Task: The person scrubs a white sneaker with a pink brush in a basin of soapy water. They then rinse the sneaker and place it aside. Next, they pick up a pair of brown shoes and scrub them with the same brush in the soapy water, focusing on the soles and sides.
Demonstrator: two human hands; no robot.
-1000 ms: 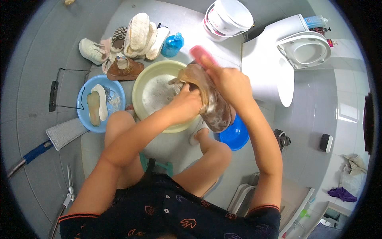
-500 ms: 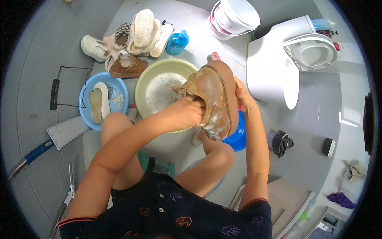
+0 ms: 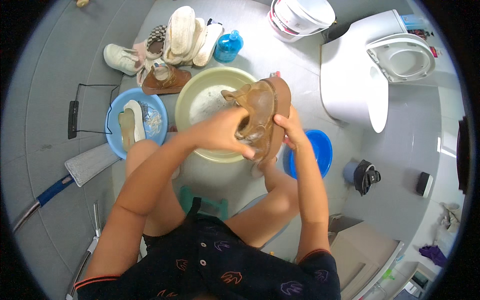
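Note:
A wet brown shoe (image 3: 258,107) is held on its side above a pale yellow basin (image 3: 240,155) of sudsy water, its sole turned right. My left hand (image 3: 222,131) grips the shoe at its opening, the thumb toward the heel end and the fingers partly hidden, slightly blurred. From the right, my right hand (image 3: 292,127) is closed on the sole side, thumb pressed on the sole. A bit of red shows by its fingers, and a red-and-white end (image 3: 276,74) pokes out behind the shoe; whether they are one thing I cannot tell.
A matching brown shoe (image 3: 165,81) lies beside several pale shoes (image 3: 182,37) and a blue bottle (image 3: 228,47). Insoles and laces fill a light blue basin (image 3: 162,112). A blue basin (image 3: 322,150), toilet (image 3: 350,85) and white bucket (image 3: 287,27) stand right.
The shoe has turned more upright and its foamy heel end has swung back. My left hand has shifted from inside the opening to its edge; my right thumb now lies on the sole.

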